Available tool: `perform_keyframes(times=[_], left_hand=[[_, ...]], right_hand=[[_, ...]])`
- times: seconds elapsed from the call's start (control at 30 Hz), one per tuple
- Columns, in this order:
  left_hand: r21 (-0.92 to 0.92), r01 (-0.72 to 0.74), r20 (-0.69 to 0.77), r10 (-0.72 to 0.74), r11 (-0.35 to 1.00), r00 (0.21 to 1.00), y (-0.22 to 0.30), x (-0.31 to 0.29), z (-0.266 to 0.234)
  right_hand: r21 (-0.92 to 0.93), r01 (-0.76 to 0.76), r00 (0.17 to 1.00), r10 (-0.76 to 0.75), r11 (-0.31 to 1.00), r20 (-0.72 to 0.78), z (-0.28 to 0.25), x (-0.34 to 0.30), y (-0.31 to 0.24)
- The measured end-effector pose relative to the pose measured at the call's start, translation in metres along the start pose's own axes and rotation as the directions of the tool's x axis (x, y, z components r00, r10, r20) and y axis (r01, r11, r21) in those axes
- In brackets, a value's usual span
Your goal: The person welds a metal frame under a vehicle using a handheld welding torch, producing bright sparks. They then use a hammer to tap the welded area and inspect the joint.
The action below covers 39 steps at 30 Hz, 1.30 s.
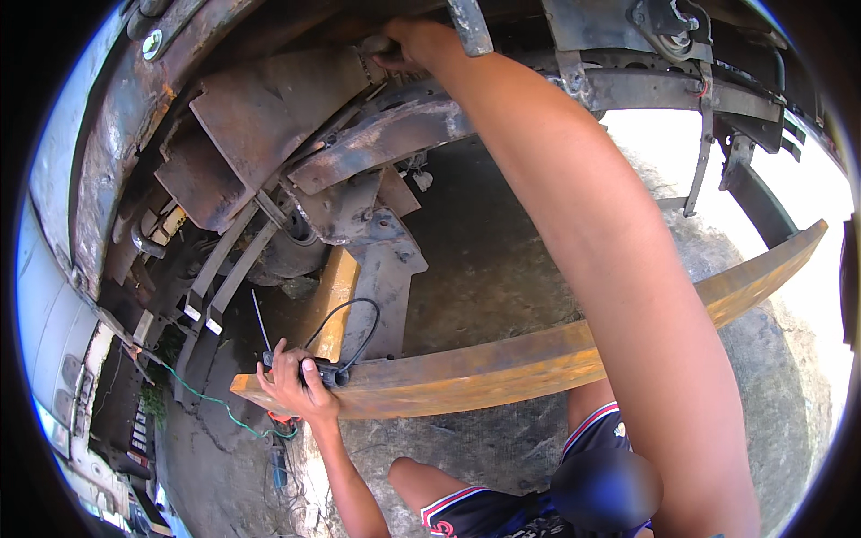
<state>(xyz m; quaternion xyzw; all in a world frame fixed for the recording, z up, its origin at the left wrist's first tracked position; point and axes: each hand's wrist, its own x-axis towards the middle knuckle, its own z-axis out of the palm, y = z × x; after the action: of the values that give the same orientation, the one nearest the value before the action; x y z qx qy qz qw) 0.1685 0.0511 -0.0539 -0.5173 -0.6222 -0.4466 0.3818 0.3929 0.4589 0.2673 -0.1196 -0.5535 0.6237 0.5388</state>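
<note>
My left hand [300,384] is closed over a black welding electrode holder [334,373] on top of a long rusty curved beam [484,360]. A thin pale rod [261,320] sticks up from beside these fingers, and a black cable [375,316] loops away from the holder. Stretched far upward, my right hand [411,45] is closed at the end of a rusty steel plate [285,106]. A rounded greyish thing [378,43] shows at its fingers; shadow hides what it is.
A rusty curved frame rail [386,139] and brackets [372,220] lie beyond the beam. A yellowish bar [338,291] meets the beam near my left hand. A green cable [215,408] and a blue-handled tool [279,468] lie on the ground. Pale vehicle panels [54,305] stand at left.
</note>
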Motion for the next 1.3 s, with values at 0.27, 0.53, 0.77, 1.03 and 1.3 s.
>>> perform_keyframes(times=[0.27,0.53,0.77,1.03,1.3], left_hand=[[-0.022,-0.002,-0.025,0.001,1.000,1.000,0.003,0.001,0.004],[-0.042,0.001,-0.008,-0.001,0.999,1.000,0.006,0.003,0.003],[-0.010,-0.006,-0.003,0.006,1.000,1.000,0.000,0.000,-0.003],[-0.039,-0.002,-0.007,0.002,0.999,1.000,0.007,0.003,0.006],[-0.024,-0.001,-0.010,0.001,1.000,1.000,0.005,0.002,-0.001]], right_hand=[[0.045,0.005,1.000,-0.004,0.999,-0.030,0.012,-0.027,-0.003],[0.116,0.055,0.998,-0.059,0.992,0.036,0.008,-0.035,0.000],[0.087,-0.021,0.999,0.017,0.996,0.042,0.018,-0.030,0.004],[-0.777,0.604,0.787,-0.286,0.174,0.547,-0.057,0.036,-0.004],[-0.876,0.314,0.896,-0.419,0.367,0.146,-0.036,0.030,0.010]])
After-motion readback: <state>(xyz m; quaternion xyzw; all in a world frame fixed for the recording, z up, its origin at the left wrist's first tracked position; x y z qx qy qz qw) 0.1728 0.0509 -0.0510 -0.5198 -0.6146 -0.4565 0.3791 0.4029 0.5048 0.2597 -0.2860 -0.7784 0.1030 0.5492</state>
